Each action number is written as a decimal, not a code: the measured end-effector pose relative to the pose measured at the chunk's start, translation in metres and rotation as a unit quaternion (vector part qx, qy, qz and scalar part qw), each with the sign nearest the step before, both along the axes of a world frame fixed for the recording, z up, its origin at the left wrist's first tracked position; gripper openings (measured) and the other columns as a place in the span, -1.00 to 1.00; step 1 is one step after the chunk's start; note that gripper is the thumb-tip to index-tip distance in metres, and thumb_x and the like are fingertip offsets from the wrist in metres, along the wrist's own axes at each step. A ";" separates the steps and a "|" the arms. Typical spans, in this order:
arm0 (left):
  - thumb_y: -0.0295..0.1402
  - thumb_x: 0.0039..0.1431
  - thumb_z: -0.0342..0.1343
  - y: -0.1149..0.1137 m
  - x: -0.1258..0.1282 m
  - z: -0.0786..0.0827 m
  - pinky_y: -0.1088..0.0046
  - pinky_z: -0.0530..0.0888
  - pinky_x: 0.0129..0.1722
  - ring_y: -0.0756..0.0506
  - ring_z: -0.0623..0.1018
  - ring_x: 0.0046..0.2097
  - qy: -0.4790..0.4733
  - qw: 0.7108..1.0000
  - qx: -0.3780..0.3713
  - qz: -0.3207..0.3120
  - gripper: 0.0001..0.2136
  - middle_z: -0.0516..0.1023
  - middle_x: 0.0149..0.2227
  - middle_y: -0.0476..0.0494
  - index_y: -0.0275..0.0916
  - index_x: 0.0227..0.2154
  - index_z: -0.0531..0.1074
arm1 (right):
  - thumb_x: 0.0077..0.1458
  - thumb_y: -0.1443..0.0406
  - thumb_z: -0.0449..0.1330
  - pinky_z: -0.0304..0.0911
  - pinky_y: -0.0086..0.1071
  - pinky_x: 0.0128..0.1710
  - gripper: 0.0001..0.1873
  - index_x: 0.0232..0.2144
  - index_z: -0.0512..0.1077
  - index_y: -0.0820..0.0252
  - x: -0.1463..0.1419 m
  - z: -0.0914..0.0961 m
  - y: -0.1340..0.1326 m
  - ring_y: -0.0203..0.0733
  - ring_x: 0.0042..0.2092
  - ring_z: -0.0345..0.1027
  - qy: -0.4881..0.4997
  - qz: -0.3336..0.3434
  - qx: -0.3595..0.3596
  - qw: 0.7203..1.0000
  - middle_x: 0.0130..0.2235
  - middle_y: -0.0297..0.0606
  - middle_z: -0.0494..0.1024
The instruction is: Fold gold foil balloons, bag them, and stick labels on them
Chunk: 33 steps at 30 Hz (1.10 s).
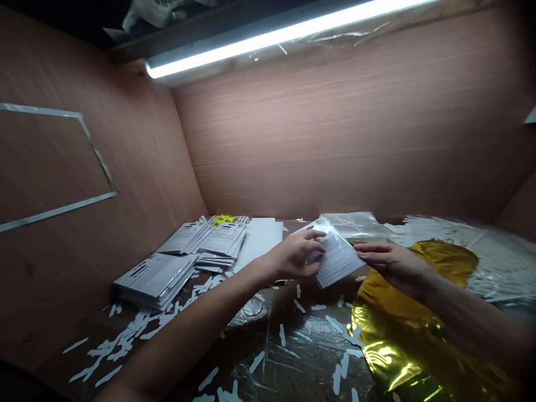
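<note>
A white printed card in a clear plastic sleeve [341, 265] is held tilted above the middle of the table. My right hand [396, 267] pinches its right edge between thumb and fingers. Across its left part reaches my left hand [298, 254], the fingers apart and bent over the surface, touching or just above it; the exact contact is hard to make out. Beneath my right forearm lies shiny gold foil [393, 357]. Behind the sleeve sits a pile of clear plastic bags [355, 223].
Stacks of packed printed cards [157, 276] stand at the left, beside a pile of plain white cards [260, 240]. White paper strips [134, 329] litter the table [301, 363]. More strips in clear plastic [502, 262] lie right. Plywood walls enclose the space under a tube light [285, 36].
</note>
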State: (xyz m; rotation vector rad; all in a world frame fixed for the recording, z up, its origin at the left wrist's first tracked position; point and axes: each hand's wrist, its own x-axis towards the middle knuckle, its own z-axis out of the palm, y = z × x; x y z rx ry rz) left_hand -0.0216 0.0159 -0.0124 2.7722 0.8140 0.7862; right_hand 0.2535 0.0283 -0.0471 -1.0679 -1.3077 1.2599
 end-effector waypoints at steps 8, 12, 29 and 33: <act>0.25 -0.41 0.44 -0.047 0.026 0.021 -0.55 -0.17 0.28 -0.77 -0.38 0.42 0.003 0.980 -0.028 0.196 0.50 -0.51 0.48 -0.62 -0.32 0.48 -0.31 | -0.20 0.29 0.47 0.60 -0.22 -0.10 -0.81 -0.41 0.66 0.11 -0.016 0.019 -0.025 0.09 -0.07 0.61 0.001 0.034 -0.023 0.999 -0.12 -0.04 0.70; 0.19 -0.46 0.47 -0.055 0.029 0.011 -0.61 -0.05 0.24 -0.84 -0.27 0.41 -0.014 0.971 -0.070 0.226 0.51 -0.51 0.49 -0.55 -0.18 0.48 -0.34 | -0.25 0.14 0.51 0.54 -0.08 0.02 -0.69 -0.37 0.68 0.08 -0.026 0.020 -0.037 0.19 0.00 0.57 -0.036 0.056 -0.021 0.998 -0.06 -0.03 0.68; -0.12 -0.48 0.53 -0.120 -0.286 0.037 -0.13 0.37 0.17 -0.77 0.22 0.32 0.117 0.728 -0.124 0.664 0.18 -0.03 0.43 -0.76 -0.42 0.29 0.19 | -0.35 0.08 0.56 0.55 -0.23 0.01 -0.46 -0.19 0.69 -0.09 0.026 0.038 0.011 0.31 0.26 0.34 -0.076 0.068 -0.044 0.994 0.18 -0.05 0.54; -0.03 -0.35 0.49 -0.112 -0.288 0.026 0.11 0.41 0.19 -0.60 0.31 0.33 0.107 0.751 -0.138 0.637 0.07 0.19 0.37 -0.68 -0.43 0.26 0.23 | -0.38 0.06 0.56 0.56 -0.22 -0.01 -0.52 -0.27 0.70 -0.16 0.028 0.027 0.019 0.30 0.23 0.38 -0.090 0.087 -0.069 0.990 0.14 -0.11 0.57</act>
